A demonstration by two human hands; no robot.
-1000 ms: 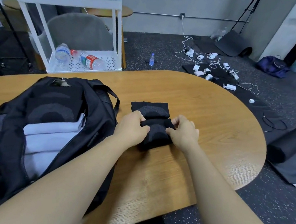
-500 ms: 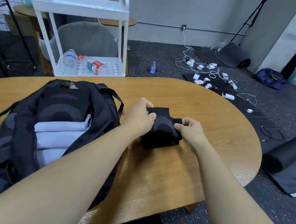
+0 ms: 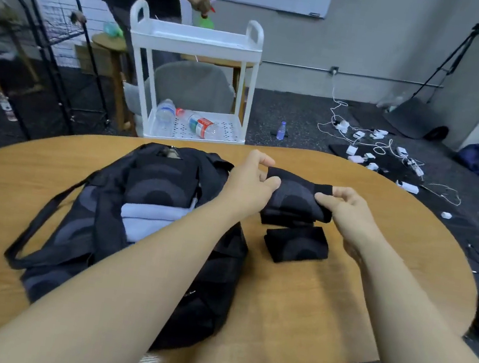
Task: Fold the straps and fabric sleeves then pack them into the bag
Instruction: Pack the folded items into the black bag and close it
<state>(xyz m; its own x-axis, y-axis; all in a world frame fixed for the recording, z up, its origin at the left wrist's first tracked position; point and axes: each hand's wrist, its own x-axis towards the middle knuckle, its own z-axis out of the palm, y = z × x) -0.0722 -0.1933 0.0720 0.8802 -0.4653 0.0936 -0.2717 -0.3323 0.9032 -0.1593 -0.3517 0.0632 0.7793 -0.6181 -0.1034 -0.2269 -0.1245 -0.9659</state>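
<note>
1. Two hands are seen over one rounded wooden table with visible grain; the left hand and the right hand are both closed in a grip on one folded fabric sleeve

2. The held sleeve is raised above the table: its left end is pinched between thumb and curled fingers of the left hand, its right end between thumb and fingertips of the right hand. It is a soft black knit with a dull grey arc pattern, folded into a thick rectangular pad

3. A second folded sleeve, of the same black knit and squarish shape, is laid flat on the table just below the held one. A dark folded edge is glimpsed between the two; whether it is a third piece cannot be told

4. One black bag of thin, limp fabric with grey arcs is lying open on the table to the left, one long strap looped at its side. Inside it, one dark patterned folded piece is set above pale lavender folded cloth

5. Beyond the table, one white two-shelf plastic cart is standing, with two clear plastic bottles on its perforated lower shelf; one small bottle is upright on the speckled floor
</note>
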